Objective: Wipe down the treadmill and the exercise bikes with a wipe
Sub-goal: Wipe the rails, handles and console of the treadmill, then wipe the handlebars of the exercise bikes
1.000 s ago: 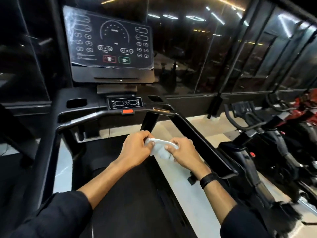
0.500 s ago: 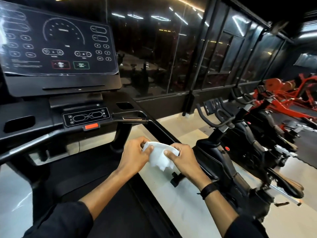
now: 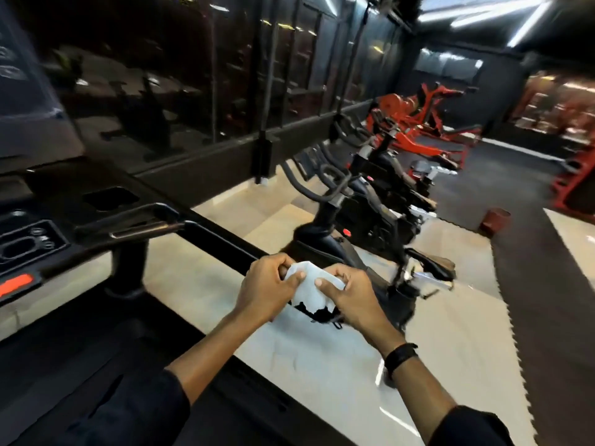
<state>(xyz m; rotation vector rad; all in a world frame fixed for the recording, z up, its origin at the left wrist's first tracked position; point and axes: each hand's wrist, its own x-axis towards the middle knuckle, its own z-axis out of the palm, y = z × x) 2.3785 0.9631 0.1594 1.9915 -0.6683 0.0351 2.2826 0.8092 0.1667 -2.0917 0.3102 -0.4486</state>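
Observation:
A crumpled white wipe [image 3: 307,289] is held between both hands in front of me. My left hand [image 3: 269,289] pinches its left side with thumb and fingers. My right hand [image 3: 349,292] pinches its right side; a black band sits on that wrist. The black treadmill [image 3: 106,217] fills the left, its right handrail [image 3: 222,244] running down toward my hands. The nearest black exercise bike [image 3: 360,220] stands just beyond my hands to the right, with a second bike [image 3: 389,165] behind it.
A dark glass wall [image 3: 193,91] runs behind the machines. Red weight machines [image 3: 418,123] stand at the far right. A small red stool [image 3: 495,220] sits on the dark rubber mat [image 3: 531,268]. Pale floor [image 3: 322,358] lies between the treadmill and the bikes.
My view has swung to the right, from the treadmill console toward the bikes. Both hands have kept hold of the wipe and shifted with me toward the handrail's lower end.

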